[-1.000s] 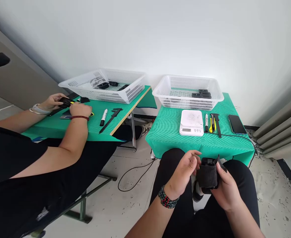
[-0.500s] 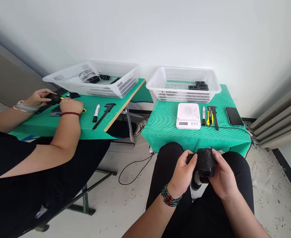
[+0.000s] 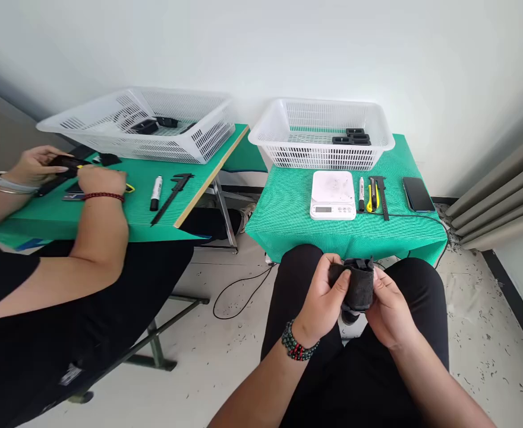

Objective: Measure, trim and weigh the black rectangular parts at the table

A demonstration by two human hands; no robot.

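Between my knees and the table edge, both hands hold a black part wrapped in a strip of dark cloth (image 3: 360,286). My left hand (image 3: 325,295) grips its left side, thumb pressed on the cloth. My right hand (image 3: 390,306) is closed on the right edge, thumb and fingers at the cloth's end. What the part inside is, I cannot make out. Ahead on the green table stand a white digital scale (image 3: 332,195), a marker (image 3: 361,195), a yellow utility knife (image 3: 372,196) and a black caliper (image 3: 382,199).
A white basket (image 3: 324,156) with several black blocks (image 3: 355,138) stands at the table's back; a phone (image 3: 418,194) lies right. At the left table a co-worker's hands (image 3: 103,180) work on a black part beside another basket (image 3: 190,145). A cable (image 3: 239,278) loops on the floor.
The wrapped part has turned in my hands, so its top opening shows more and the cloth lies round its front. My view has shifted slightly down and right.
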